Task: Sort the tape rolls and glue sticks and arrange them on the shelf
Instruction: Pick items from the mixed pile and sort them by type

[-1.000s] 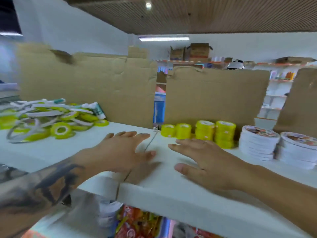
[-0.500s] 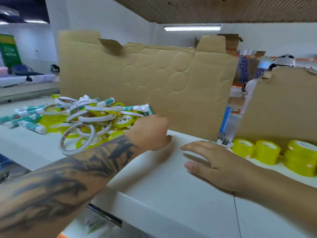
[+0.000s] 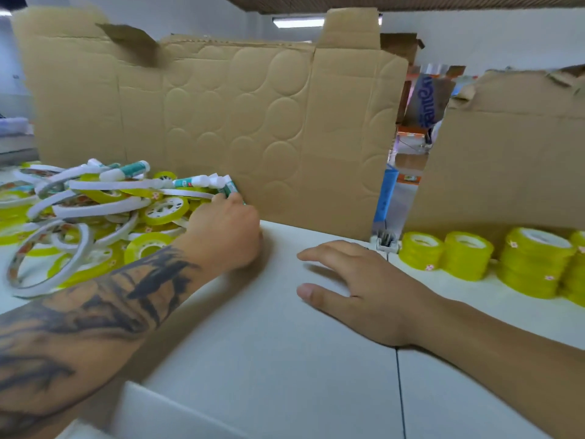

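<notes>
A mixed heap of yellow tape rolls, thin white tape rings and green-and-white glue sticks lies on the white shelf at the left. My left hand is at the heap's right edge, its fingers curled round a green glue stick beside the cardboard. My right hand rests flat on the shelf, fingers spread, holding nothing. Sorted yellow tape rolls stand in a row on the right.
A tall cardboard sheet stands upright behind the heap, and a second one behind the yellow rolls, with a gap between them. A seam divides the shelf boards.
The view swung left. My left hand reached from the shelf's middle into the heap and closed on a glue stick. My right hand stayed flat on the shelf.
</notes>
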`<state>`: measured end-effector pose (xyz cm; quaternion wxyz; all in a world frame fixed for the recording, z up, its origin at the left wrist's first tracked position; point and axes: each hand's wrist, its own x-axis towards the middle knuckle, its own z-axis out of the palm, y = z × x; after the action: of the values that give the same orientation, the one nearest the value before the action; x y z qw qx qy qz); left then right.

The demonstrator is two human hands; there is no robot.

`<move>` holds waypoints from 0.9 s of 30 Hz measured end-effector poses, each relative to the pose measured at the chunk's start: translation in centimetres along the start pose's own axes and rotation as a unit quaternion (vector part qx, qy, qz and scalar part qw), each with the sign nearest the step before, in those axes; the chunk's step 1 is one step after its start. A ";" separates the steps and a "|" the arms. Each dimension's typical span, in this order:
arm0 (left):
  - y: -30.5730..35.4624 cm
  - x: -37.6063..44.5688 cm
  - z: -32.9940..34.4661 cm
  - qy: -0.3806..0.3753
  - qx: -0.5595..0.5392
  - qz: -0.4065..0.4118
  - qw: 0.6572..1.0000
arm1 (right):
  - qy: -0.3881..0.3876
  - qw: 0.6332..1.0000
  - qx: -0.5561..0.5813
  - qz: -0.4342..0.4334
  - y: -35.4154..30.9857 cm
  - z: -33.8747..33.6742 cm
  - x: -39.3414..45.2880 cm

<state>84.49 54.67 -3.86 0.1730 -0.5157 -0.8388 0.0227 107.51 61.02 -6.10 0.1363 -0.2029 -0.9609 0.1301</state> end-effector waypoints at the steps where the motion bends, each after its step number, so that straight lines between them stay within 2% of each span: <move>1: -0.2 0.1 0.0 -0.002 -0.011 0.012 1.000 | 0.005 1.000 0.000 -0.002 -0.1 0.0 0.0; 5: -0.4 -0.1 -0.1 -0.013 -0.111 0.088 0.990 | 0.037 0.999 0.004 0.004 -0.3 -0.1 -0.1; 8: -0.1 -0.9 -0.8 -0.036 -0.193 0.143 0.970 | 0.087 0.996 0.023 0.016 -0.3 0.0 -0.2; 14: 0.5 -1.9 -1.4 -0.011 -0.343 0.201 0.917 | 0.191 0.977 0.080 0.050 0.7 0.2 0.3; 18: 0.7 -2.2 -1.7 -0.001 -0.388 0.222 0.895 | 0.209 0.970 0.119 0.035 0.9 0.3 0.4; 23: 0.7 -2.6 -1.9 -0.019 -0.475 0.252 0.843 | 0.212 0.968 0.132 0.012 1.0 0.2 0.4; 27: 0.8 -2.8 -2.3 -0.028 -0.483 0.281 0.829 | 0.210 0.969 0.132 0.001 0.8 -0.3 0.0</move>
<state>87.06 52.27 -2.59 -0.1358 -0.7461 -0.5663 -0.3229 107.93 61.76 -6.08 0.3602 -0.2074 -0.8849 0.2102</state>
